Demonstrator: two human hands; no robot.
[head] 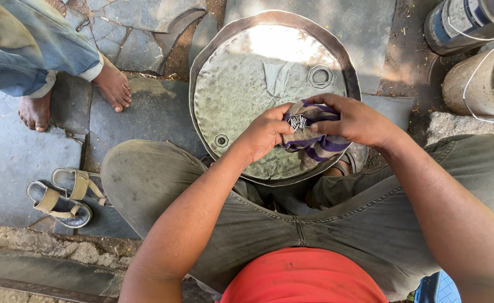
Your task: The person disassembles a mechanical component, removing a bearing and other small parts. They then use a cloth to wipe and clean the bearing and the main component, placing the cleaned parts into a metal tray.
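The striped cloth [314,140], purple and grey, sat bunched between your two hands above the near edge of the drum, with a small cluster of nails [298,122] lying in its folds.

The ground [11,157] around you was paved with irregular grey stone slabs, cracked in places, with dirt showing in the joints and sunlight falling across the far side. You sat with your knees spread in olive trousers [337,224], and the dented metal drum [247,84] stood upright between them, its round lid facing up, a hexagonal bung near the far right of the lid and a smaller round one near the left. At the far right stood two pails [483,78] with wire handles, close together. At the far left another person's bare feet [112,84] rested on the slabs below rolled denim cuffs. A pair of strapped sandals [62,196] lay near left, beside your knee.

Your left hand [264,134] gripped the cloth from the left, fingers curled into it. Your right hand [356,120] closed over the cloth from the right, its thumb and fingers pinching the fabric just beside the nails.
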